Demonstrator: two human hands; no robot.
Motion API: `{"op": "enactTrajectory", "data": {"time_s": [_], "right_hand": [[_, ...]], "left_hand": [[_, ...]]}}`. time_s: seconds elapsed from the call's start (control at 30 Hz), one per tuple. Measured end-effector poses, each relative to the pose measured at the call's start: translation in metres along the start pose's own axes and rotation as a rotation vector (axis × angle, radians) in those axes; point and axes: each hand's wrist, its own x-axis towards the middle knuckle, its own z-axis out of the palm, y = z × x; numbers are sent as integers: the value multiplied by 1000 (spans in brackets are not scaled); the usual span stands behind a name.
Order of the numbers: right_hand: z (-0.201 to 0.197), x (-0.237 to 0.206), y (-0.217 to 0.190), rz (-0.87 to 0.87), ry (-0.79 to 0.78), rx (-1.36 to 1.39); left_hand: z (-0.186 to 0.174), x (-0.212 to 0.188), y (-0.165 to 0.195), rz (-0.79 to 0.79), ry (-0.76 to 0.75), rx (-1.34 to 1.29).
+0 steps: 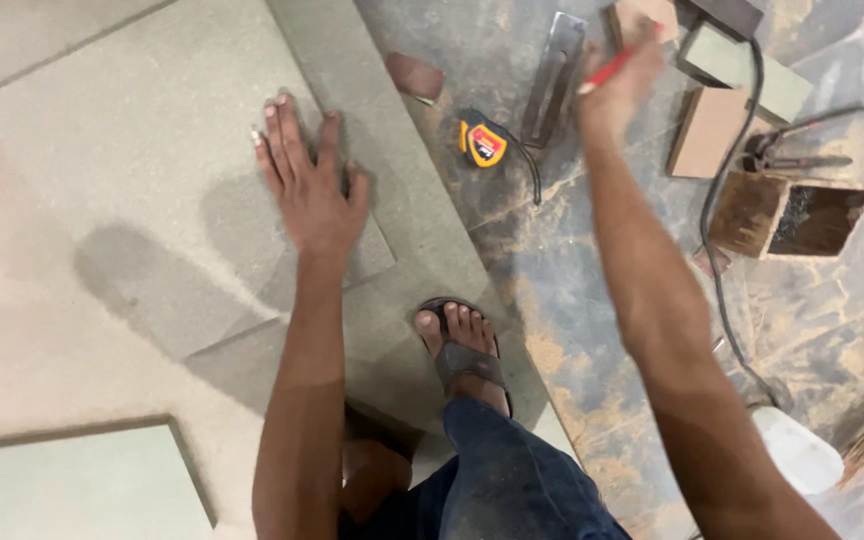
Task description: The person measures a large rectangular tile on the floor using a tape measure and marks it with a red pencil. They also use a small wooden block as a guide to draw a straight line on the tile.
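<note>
Pressing left hand (312,190) flat on board (152,150), fingers (282,135) spread

**What I count on the floor**

I count two hands: left hand (310,185), right hand (620,85). One red pencil (607,70), one yellow tape measure (481,142), one metal bar (554,78), one open wooden box (790,213), one black cable (717,220), one sandalled foot (462,345).

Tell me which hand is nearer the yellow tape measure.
Right. The right hand, holding a red pencil, is up and to the right of the tape measure; the left hand lies flat on the grey board, farther off to its left.
</note>
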Motion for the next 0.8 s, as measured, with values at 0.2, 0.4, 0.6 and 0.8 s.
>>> {"op": "enactTrajectory", "data": {"time_s": [0.2,0.4,0.6,0.8], "right_hand": [[-20,15,29,-13,-196,-68],[-11,21,14,135,-136,-93],[3,-27,-45,133,-46,463],[9,-53,-103,-236,-10,391]], "left_hand": [[5,-4,-1,-24,48,-28],[5,-12,-3,-53,2,-24],[6,-24,5,-58,7,-14],[10,-22,15,-60,1,-25]]}}
